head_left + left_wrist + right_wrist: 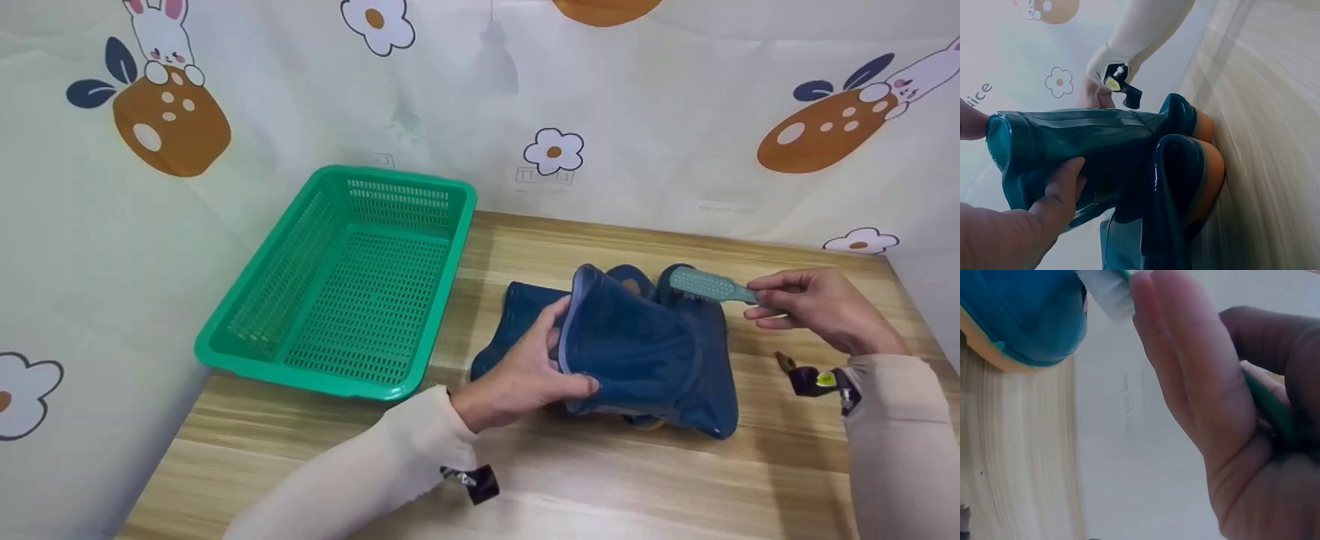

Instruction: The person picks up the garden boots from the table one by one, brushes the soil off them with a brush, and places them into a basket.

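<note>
A dark blue-green rubber boot (637, 352) lies on its side, its shaft opening toward the left. My left hand (521, 379) grips that shaft at the opening, with the thumb on its outer side. A second boot (521, 304) of the same kind lies beside and partly beneath it. Both show orange soles (1213, 174) in the left wrist view. My right hand (821, 307) holds a green scrub brush (705, 285) by its handle. The brush head overlaps the boot's foot end in the head view. White bristles (1107, 295) are close beside the toe in the right wrist view.
A green plastic basket (439, 315) with slotted walls stands on the wooden table (600, 487), to the left of the boots. Behind the table hangs a pale backdrop (645, 97) printed with flowers and rabbits. Small black wrist mounts (484, 484) stick out from both sleeves.
</note>
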`<act>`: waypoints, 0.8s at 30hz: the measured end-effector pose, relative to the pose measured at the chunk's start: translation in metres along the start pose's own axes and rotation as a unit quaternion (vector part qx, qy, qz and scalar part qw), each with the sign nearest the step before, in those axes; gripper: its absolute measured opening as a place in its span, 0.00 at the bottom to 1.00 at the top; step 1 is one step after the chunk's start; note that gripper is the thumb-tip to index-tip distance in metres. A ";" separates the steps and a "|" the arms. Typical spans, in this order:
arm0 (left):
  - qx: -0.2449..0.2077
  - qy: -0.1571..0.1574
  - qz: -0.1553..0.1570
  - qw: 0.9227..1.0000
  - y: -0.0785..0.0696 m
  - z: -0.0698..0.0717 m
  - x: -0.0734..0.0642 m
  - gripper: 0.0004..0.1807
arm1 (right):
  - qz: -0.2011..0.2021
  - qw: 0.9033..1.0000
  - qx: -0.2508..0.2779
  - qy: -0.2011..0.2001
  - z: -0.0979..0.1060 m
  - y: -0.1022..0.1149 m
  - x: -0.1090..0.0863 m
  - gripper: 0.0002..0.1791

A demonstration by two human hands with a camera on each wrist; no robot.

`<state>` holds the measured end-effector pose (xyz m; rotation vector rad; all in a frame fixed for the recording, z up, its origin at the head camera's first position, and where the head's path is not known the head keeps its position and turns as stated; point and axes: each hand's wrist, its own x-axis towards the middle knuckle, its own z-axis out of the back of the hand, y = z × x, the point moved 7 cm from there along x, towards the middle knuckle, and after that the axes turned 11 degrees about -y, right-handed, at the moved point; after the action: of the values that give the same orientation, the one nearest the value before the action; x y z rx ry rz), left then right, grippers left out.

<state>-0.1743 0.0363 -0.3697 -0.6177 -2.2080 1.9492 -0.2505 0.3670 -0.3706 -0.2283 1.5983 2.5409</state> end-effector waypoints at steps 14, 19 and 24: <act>0.004 -0.002 -0.002 1.000 -0.002 -0.002 0.004 0.49 | 0.015 0.997 0.044 -0.056 0.010 0.007 0.001 0.16; -0.001 0.003 -0.006 1.000 -0.003 -0.003 0.004 0.49 | 0.001 1.000 -0.019 -0.003 0.005 0.015 0.000 0.18; -0.012 0.002 -0.001 1.000 -0.001 -0.005 0.003 0.50 | -0.007 0.995 -0.093 0.032 -0.010 0.019 0.003 0.20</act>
<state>-0.1758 0.0422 -0.3683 -0.6206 -2.2321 1.9224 -0.2568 0.3503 -0.3589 -0.3412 1.3741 2.6988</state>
